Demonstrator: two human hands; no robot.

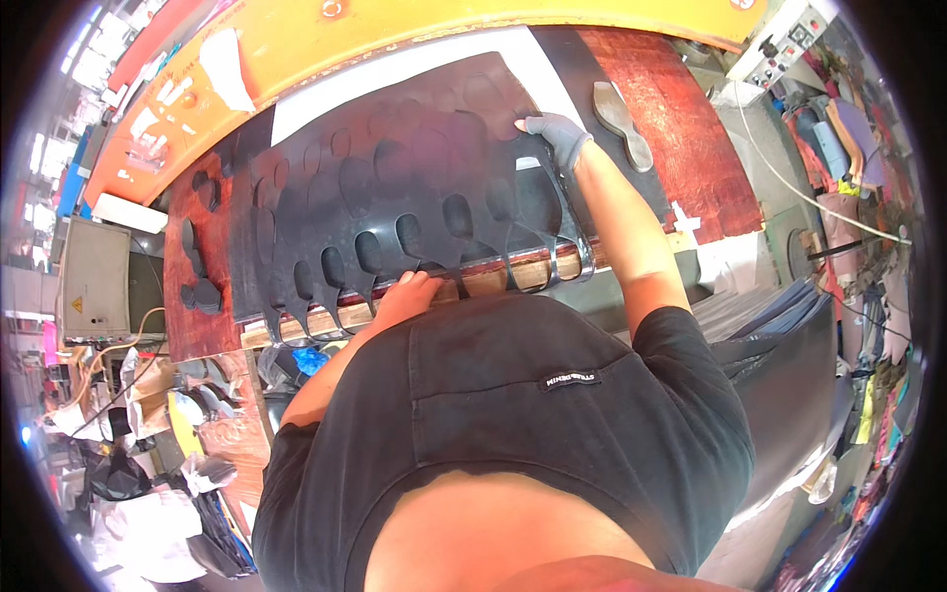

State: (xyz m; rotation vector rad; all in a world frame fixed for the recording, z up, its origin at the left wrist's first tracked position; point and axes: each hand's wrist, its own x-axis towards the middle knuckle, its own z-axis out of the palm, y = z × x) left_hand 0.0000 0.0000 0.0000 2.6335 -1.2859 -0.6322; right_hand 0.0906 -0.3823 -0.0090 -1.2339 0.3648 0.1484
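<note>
Nearest is the person's black shirt (513, 370), with a bare forearm reaching out on either side. Low on the left lies a heap of white wrapping (148, 538); to the right of the body leans a dark stack of sheets (779, 385). A scrap of blue plastic (311, 361) shows just beyond the left forearm. The left hand (409, 293) rests at the front edge of the table (681, 118), just beside the shirt, its fingers at the near margin of a large dark sheet (424, 148); whether its grip pinches anything, I cannot tell. That sheet lies across the middle of the table, pierced by rows of sole-shaped holes, and along its near side thin strips between the gaps reach over the wooden edge. On the left of the red-brown surface sit several small dark pieces (202, 296). Farther out, the right hand (559, 138), in a grey glove (564, 140) with a bare digit showing, is at the sheet's right edge; its other fingertips are hidden, so I cannot tell how its grip stands. Right of it lies a sole-shaped metal die (623, 123). Beyond the sheet come a white underlayer (395, 79), an orange-yellow machine beam (414, 30) and, far right, a pale control box (789, 44)
</note>
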